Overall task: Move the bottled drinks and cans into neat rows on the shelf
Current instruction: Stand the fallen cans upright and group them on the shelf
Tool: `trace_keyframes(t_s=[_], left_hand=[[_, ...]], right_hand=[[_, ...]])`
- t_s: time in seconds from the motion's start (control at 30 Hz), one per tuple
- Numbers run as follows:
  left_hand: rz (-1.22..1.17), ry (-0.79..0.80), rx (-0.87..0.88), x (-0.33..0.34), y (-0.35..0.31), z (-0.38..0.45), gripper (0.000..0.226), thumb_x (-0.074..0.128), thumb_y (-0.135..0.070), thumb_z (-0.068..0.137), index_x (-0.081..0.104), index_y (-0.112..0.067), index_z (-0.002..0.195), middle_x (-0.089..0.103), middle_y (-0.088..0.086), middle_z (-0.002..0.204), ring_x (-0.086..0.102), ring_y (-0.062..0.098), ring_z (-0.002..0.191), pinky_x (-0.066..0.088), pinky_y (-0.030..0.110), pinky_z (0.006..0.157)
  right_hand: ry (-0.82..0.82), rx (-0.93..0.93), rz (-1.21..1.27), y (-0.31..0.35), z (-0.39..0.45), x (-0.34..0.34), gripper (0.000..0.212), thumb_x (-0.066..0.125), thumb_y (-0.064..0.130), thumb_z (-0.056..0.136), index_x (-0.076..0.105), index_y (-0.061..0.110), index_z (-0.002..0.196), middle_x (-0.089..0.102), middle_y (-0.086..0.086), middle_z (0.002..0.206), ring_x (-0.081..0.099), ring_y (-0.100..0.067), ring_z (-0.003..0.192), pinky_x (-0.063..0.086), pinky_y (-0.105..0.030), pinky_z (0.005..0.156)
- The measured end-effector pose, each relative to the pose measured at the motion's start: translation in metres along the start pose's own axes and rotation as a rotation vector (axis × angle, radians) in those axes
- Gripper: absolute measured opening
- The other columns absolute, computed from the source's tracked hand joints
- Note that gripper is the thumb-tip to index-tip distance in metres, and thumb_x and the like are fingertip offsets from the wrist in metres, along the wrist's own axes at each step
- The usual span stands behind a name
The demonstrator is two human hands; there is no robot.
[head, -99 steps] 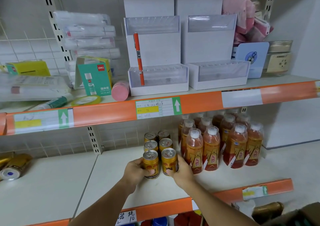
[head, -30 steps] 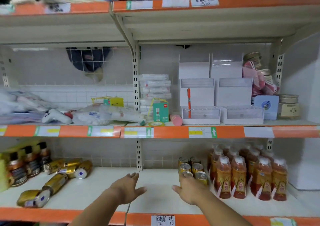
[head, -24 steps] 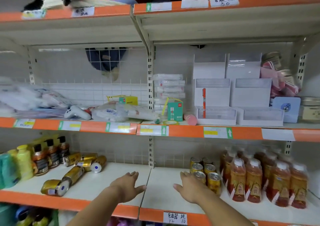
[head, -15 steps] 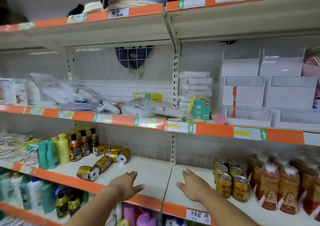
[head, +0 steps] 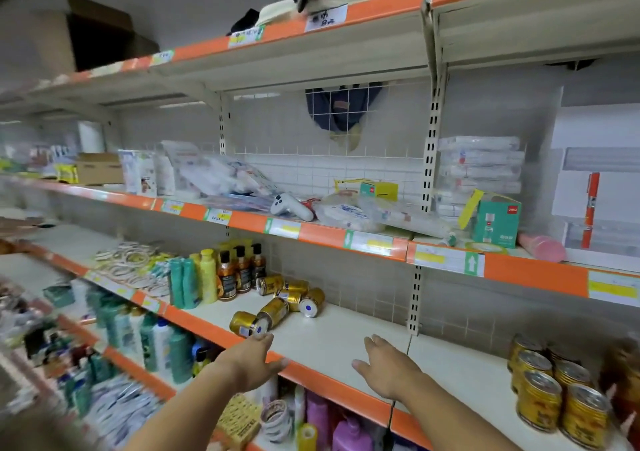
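Several gold cans point(head: 557, 386) stand upright in two rows at the right of the white shelf point(head: 332, 343). More gold cans point(head: 287, 300) lie on their sides further left on the same shelf, the nearest one point(head: 246, 324) by the front edge. Three dark bottled drinks point(head: 242, 270) stand behind them. My left hand point(head: 254, 360) is open, fingers straight, its tips just short of the nearest fallen can. My right hand point(head: 388, 367) hovers open over bare shelf, holding nothing. Orange bottles at the far right edge are blurred.
Green and yellow bottles point(head: 192, 282) stand left of the dark bottles. The shelf above point(head: 446, 260) holds boxes, plastic packets and a white controller point(head: 291, 206). Below are detergent and shampoo bottles point(head: 162, 350). An upright post point(head: 414, 298) splits the shelf bays.
The view has swung left, away from the upright cans. Both hands left the standing cans and moved left over the shelf, the left hand nearing the fallen cans.
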State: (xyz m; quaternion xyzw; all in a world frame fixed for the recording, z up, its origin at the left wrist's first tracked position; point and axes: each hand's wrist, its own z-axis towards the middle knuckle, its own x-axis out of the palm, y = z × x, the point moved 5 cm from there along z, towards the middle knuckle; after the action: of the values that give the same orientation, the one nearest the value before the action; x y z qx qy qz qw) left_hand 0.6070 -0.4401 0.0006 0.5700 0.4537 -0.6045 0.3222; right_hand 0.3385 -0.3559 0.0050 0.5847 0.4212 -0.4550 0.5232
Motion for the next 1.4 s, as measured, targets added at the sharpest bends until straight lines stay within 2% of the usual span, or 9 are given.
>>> trace_keyframes(t_s=[0.23,0.43,0.63,0.77,0.93,1.03,1.13,1.27,1.4], left_hand=[[-0.044,0.019,-0.096,0.008,0.029,0.000,0.093,0.039,-0.076,0.092,0.012,-0.021,0.162,0.021,0.005,0.168,0.025,0.026,0.152,0.026,0.041,0.122],[-0.040,0.022,-0.177,0.009,0.052,0.023,0.093,0.039,-0.073,0.094,0.016,-0.015,0.162,0.019,0.006,0.168,0.023,0.025,0.153,0.024,0.041,0.124],[-0.034,0.020,-0.221,0.006,0.070,0.062,0.090,0.041,-0.070,0.095,0.015,-0.016,0.162,0.020,0.006,0.168,0.027,0.026,0.151,0.027,0.038,0.121],[-0.056,0.023,-0.283,0.007,0.082,0.089,0.092,0.041,-0.072,0.094,0.017,-0.014,0.161,0.021,0.007,0.168,0.029,0.027,0.151,0.028,0.038,0.121],[-0.047,0.033,-0.343,0.007,0.090,0.114,0.081,0.040,-0.065,0.098,0.027,-0.013,0.159,0.040,0.010,0.159,0.042,0.029,0.142,0.038,0.037,0.113],[-0.058,0.063,-0.410,0.010,0.095,0.127,0.064,0.041,-0.062,0.099,0.049,-0.014,0.140,0.062,0.012,0.132,0.059,0.030,0.117,0.046,0.036,0.090],[-0.091,0.089,-0.459,0.016,0.099,0.139,0.050,0.040,-0.062,0.099,0.057,-0.016,0.105,0.062,0.007,0.101,0.055,0.023,0.087,0.042,0.032,0.072],[-0.103,0.087,-0.500,0.019,0.106,0.156,0.060,0.036,-0.068,0.098,0.060,-0.013,0.091,0.063,0.006,0.091,0.056,0.022,0.079,0.043,0.032,0.068],[-0.103,0.033,-0.567,0.017,0.120,0.169,0.066,0.034,-0.078,0.091,0.054,-0.019,0.070,0.058,0.001,0.072,0.057,0.019,0.068,0.042,0.031,0.057]], right_hand=[[0.031,-0.075,-0.001,0.024,0.038,0.013,0.073,0.036,0.052,0.103,0.015,0.009,0.158,0.009,-0.010,0.167,0.013,-0.022,0.154,0.018,-0.037,0.122],[0.058,-0.128,-0.001,0.035,0.086,0.020,0.073,0.034,0.053,0.104,0.013,0.011,0.159,0.007,-0.007,0.168,0.012,-0.022,0.154,0.019,-0.037,0.122],[0.076,-0.164,0.005,0.042,0.144,0.024,0.071,0.036,0.054,0.103,0.018,0.013,0.159,0.013,-0.006,0.167,0.019,-0.023,0.152,0.024,-0.038,0.120],[0.095,-0.213,0.017,0.046,0.180,0.028,0.069,0.039,0.053,0.102,0.024,0.013,0.156,0.027,-0.007,0.162,0.033,-0.025,0.146,0.034,-0.038,0.116],[0.115,-0.251,0.021,0.048,0.222,0.038,0.066,0.040,0.053,0.101,0.031,0.013,0.153,0.033,-0.006,0.158,0.041,-0.025,0.139,0.041,-0.038,0.108],[0.127,-0.269,0.027,0.053,0.242,0.046,0.065,0.039,0.052,0.101,0.031,0.012,0.152,0.034,-0.006,0.157,0.042,-0.026,0.137,0.041,-0.039,0.106],[0.137,-0.290,0.024,0.059,0.257,0.056,0.067,0.039,0.051,0.102,0.029,0.009,0.153,0.027,-0.007,0.161,0.037,-0.027,0.142,0.038,-0.038,0.109],[0.159,-0.300,0.013,0.065,0.272,0.066,0.069,0.037,0.051,0.103,0.025,0.009,0.155,0.016,-0.007,0.166,0.026,-0.026,0.149,0.031,-0.038,0.115],[0.145,-0.288,0.013,0.075,0.288,0.066,0.064,0.039,0.052,0.102,0.035,0.010,0.150,0.034,-0.009,0.158,0.038,-0.028,0.141,0.039,-0.041,0.110]])
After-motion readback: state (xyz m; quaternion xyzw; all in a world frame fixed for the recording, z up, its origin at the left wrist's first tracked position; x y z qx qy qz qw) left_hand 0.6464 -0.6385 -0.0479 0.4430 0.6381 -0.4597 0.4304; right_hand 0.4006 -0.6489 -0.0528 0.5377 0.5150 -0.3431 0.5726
